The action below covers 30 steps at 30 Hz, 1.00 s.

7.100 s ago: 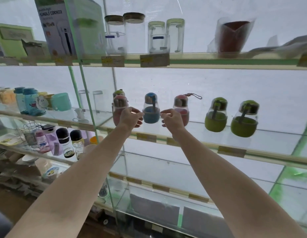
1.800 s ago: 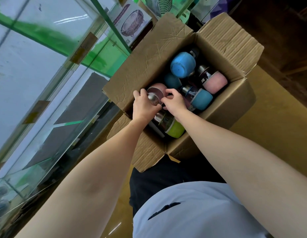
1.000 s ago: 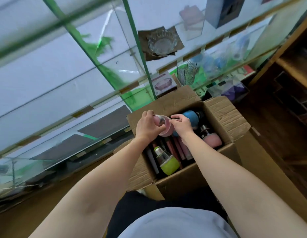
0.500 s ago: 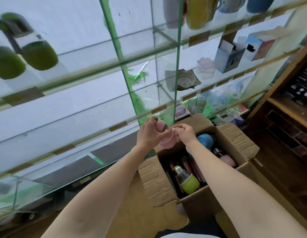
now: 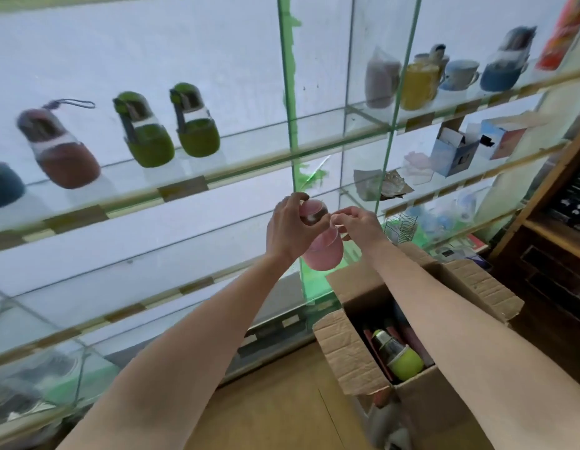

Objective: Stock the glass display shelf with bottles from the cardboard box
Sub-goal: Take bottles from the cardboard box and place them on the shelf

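While both bare forearms reach forward, open brown cardboard box (image 5: 353, 355) on the floor below with a lime-green bottle (image 5: 399, 358) inside, left hand (image 5: 290, 230) gripping a round pink bottle (image 5: 322, 246) by its neck, right hand (image 5: 358, 224) pinching its upper side, glass display shelf (image 5: 184, 189) beyond bearing two green bottles (image 5: 171, 125).

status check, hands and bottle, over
Left hand grips pink bottle near its cap. Right hand pinches at its neck. Bottle above box, not yet shelved. Nothing blocking.

Pink bottle (image 5: 322, 251) in both hands, mid-air
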### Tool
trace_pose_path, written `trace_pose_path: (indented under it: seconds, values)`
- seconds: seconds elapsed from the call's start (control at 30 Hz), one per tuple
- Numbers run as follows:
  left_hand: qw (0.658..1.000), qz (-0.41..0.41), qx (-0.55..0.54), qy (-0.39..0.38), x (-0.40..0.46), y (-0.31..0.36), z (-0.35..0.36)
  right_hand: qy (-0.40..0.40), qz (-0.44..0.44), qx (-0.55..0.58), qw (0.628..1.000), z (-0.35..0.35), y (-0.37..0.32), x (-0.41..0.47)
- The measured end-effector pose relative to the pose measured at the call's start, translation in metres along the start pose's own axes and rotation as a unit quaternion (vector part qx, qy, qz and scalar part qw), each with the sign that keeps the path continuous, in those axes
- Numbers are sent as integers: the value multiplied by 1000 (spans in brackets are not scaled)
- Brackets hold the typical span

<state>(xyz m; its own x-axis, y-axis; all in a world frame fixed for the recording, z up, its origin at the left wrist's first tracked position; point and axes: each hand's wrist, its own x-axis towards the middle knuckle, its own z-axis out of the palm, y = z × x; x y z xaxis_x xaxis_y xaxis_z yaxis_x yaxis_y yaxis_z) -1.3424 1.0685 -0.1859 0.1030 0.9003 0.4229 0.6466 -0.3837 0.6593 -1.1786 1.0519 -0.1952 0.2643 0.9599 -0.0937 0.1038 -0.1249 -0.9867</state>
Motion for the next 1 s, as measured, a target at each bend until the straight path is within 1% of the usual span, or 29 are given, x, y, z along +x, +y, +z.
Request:
trace_pose_path:
  seconds: [0.17,0.27,0.43,0.5,0.63,0.73,0.8,0.9,1.0]
  values:
    - [997,17,-21,68,13,10,-54,-35,-34,44,998,28,-42,-11]
    - [994,4,-24,105,18,14,-84,-67,-58,59,994,47,-65,-14]
    - [989,-12,-28,143,29,16,-129,-101,-90,75,988,82,-101,-14]
    - [989,-14,-19,145,34,13,-147,-114,-98,83,985,95,-113,-11]
    - [985,-20,-9,174,43,6,-181,-161,-115,77,977,125,-132,-6]
    - [978,-48,-18,201,49,1,-202,-192,-121,81,970,144,-142,-2]
    - [970,-69,-23,234,49,-5,-215,-219,-127,81,964,158,-148,0]
    - [958,-86,-22,273,47,-16,-233,-241,-137,94,956,180,-155,-2]
    - [953,-90,-12,290,42,-23,-251,-257,-137,112,950,204,-161,-9]
